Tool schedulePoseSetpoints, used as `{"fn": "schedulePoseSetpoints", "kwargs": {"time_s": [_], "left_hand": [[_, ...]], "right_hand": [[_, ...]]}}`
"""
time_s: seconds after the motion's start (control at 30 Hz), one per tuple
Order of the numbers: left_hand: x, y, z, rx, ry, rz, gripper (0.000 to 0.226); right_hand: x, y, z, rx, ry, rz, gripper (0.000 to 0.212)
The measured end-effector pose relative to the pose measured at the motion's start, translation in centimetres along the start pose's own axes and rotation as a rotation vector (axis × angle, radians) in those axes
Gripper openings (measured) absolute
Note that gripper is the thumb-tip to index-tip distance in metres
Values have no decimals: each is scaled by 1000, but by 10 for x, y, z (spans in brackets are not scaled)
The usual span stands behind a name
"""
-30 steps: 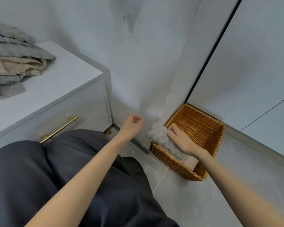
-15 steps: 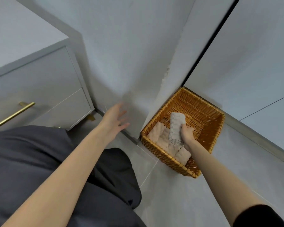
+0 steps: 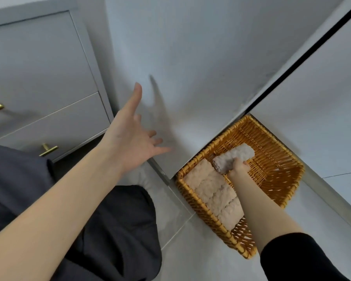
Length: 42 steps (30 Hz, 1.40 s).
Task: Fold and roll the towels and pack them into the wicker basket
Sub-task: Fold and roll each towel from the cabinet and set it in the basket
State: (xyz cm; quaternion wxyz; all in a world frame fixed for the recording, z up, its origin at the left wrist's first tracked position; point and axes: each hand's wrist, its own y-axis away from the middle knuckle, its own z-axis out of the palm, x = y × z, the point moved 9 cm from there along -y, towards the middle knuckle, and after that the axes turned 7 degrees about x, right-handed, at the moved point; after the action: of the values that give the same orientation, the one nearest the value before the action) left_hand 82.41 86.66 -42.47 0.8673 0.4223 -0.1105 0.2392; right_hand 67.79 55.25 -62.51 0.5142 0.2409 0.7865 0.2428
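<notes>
hands first: the right hand [image 3: 238,166] reaches down into the wicker basket [image 3: 276,159] and curls its fingers round the near end of a grey rolled towel [image 3: 233,157]. the left hand [image 3: 134,142] hangs in the air with fingers spread and straight, holding nothing, well apart from the basket and in front of the wall [image 3: 190,78].

the basket stands on the floor [image 3: 201,260], its far corner tucked against the foot of the wall. beige rolled towels [image 3: 213,191] lie in a row along its left side, from the near corner towards the far one. the grey roll lies just beside them, slanted, its free end pointing to the far side. whether it rests fully on the basket bottom i cannot tell. the right half of the basket shows bare weave. a grey drawer cabinet [image 3: 49,118] with a brass handle [image 3: 48,149] stands to the left.

this looks like the packing step: a finished roll is being set in place. the next move seems to call for turning the grey roll parallel to the beige row, pressing it snug against it, then letting go without the roll springing loose. more than half the basket's room looks unfilled, so more rolls are likely due.
</notes>
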Motion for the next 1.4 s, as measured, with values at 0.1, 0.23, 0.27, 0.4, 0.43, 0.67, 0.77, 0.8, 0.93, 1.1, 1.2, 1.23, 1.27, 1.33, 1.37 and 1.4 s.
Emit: {"fn": "schedulePoseSetpoints", "kwargs": {"time_s": [0.1,0.23,0.27,0.4,0.43,0.67,0.77,0.8,0.93,1.1,1.2,1.23,1.27,1.33,1.37,1.4], "left_hand": [[5,-4,4,-11,-21,30,127],[7,0,11,-31,-52,58,108],[7,1,12,-27,-46,62,103],[2,-1,14,-57,-58,41,67],[0,-1,14,-57,-60,33,72],[-2,-2,18,-86,-89,47,83],[-3,-1,17,-83,-88,62,80],[-3,-2,17,-79,-90,65,80],[-2,-1,14,-66,-64,72,84],[-3,2,5,-2,-55,95,81],[-2,7,0,19,-49,98,78],[-2,9,-1,24,-54,97,78],[-3,11,-3,32,-53,96,75],[-2,17,-6,37,-56,101,63],[-2,19,-7,38,-57,102,57],[-2,24,-8,34,-60,104,53]], "right_hand": [[-14,-9,8,13,8,-91,48],[-8,-13,31,-87,77,-107,49],[-4,-12,36,-120,97,-96,51],[12,-10,49,-199,230,-74,59],[16,-11,49,-199,270,-76,58],[-10,-8,38,29,552,-513,40],[-3,-2,58,-152,780,-678,40],[1,-3,60,-196,844,-682,43],[2,0,58,-306,945,-665,48],[-19,32,41,-296,844,-724,42],[-30,65,31,-330,819,-827,33],[-34,79,27,-357,817,-872,29],[-36,93,23,-389,819,-915,24],[-39,123,10,-459,829,-984,18],[-39,136,4,-494,835,-1008,18],[-40,152,-4,-528,839,-1029,19]]}}
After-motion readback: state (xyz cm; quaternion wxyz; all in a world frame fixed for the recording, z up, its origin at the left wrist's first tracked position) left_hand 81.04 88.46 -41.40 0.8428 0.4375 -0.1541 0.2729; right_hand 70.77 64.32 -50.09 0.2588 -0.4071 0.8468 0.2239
